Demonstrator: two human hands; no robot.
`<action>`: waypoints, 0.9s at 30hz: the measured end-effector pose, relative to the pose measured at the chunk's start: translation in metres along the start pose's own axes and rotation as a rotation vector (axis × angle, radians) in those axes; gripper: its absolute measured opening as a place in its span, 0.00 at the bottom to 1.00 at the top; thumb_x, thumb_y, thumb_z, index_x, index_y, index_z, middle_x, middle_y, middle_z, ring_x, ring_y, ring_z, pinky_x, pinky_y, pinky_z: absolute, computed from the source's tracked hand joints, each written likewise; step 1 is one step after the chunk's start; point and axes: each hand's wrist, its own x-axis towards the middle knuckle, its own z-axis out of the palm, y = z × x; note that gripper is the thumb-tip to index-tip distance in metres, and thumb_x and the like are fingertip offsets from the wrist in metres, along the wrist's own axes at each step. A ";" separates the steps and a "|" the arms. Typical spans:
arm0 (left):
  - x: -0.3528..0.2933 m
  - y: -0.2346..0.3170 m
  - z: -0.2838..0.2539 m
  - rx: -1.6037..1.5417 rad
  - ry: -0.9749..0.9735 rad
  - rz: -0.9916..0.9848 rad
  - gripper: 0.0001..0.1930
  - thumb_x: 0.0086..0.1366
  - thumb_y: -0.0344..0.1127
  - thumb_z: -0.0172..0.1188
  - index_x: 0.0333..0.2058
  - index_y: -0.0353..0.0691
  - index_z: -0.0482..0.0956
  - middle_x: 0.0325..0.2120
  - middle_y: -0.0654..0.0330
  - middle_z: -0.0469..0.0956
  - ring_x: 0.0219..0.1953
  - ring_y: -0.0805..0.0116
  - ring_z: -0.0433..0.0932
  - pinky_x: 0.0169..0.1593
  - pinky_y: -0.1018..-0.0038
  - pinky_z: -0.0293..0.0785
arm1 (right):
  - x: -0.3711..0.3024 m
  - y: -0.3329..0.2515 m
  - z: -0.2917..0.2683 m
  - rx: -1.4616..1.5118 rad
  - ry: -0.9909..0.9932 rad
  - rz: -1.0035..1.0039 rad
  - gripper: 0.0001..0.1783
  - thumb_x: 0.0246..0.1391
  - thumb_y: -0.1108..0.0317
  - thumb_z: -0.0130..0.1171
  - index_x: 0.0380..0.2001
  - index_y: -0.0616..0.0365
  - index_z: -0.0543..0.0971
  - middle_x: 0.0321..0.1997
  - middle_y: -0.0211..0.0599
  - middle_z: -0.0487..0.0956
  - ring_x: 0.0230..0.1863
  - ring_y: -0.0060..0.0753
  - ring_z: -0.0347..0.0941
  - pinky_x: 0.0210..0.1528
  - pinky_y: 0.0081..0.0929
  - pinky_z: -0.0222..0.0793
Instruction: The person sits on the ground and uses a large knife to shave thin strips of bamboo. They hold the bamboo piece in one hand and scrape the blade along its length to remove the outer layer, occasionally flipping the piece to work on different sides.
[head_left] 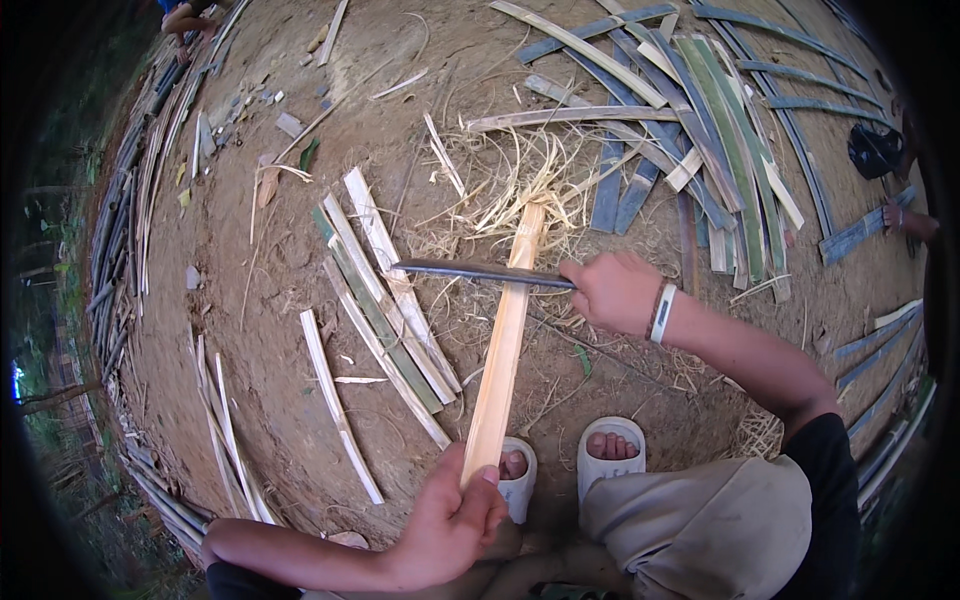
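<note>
Bare brown earth ground (250, 330) filled almost the whole view, and its edges bent away into a dark rim where nothing could be made out. At the upper right lay a large heap of long green and grey split bamboo slats (700, 120), partly cut off by the top edge. Along the left side ran a curved row of thin grey bamboo strips (130, 200), blurred toward the rim. Near the middle lay a smaller group of pale and green flat bamboo pieces (385, 300), and above it a tangle of dry yellow shavings (520, 185).

The long pale yellow bamboo stick (503, 340) stood slanted in the centre. The left hand (450, 525) was closed around its lower end, just beside the white slippers (575, 465). The right hand (615, 292), with a white wristband (662, 313), was closed on the handle of a long dark metal blade (480, 272); the handle itself was hidden inside the fist. The blade lay across the stick, touching it near the upper part.

At the far right another person's hand (905, 220) was half cut off.
</note>
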 end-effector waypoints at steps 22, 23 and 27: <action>0.005 -0.006 -0.011 -0.037 -0.010 -0.017 0.11 0.76 0.38 0.43 0.53 0.42 0.63 0.19 0.63 0.65 0.14 0.79 0.59 0.18 0.81 0.58 | 0.011 0.002 0.010 -0.065 -0.031 -0.063 0.13 0.58 0.64 0.48 0.43 0.57 0.75 0.22 0.44 0.79 0.24 0.47 0.79 0.30 0.45 0.76; 0.006 -0.004 -0.008 -0.027 -0.010 -0.020 0.11 0.76 0.37 0.43 0.52 0.42 0.63 0.19 0.63 0.64 0.14 0.79 0.59 0.18 0.81 0.58 | 0.023 0.024 0.009 -0.073 0.005 0.004 0.13 0.58 0.63 0.48 0.42 0.57 0.74 0.22 0.44 0.79 0.24 0.47 0.79 0.30 0.44 0.76; 0.005 0.000 -0.013 0.009 -0.031 -0.016 0.11 0.76 0.37 0.43 0.52 0.42 0.62 0.19 0.64 0.64 0.15 0.79 0.60 0.18 0.81 0.59 | 0.012 0.008 -0.001 -0.112 -0.016 -0.071 0.12 0.57 0.64 0.49 0.42 0.57 0.75 0.21 0.44 0.78 0.26 0.48 0.80 0.32 0.45 0.77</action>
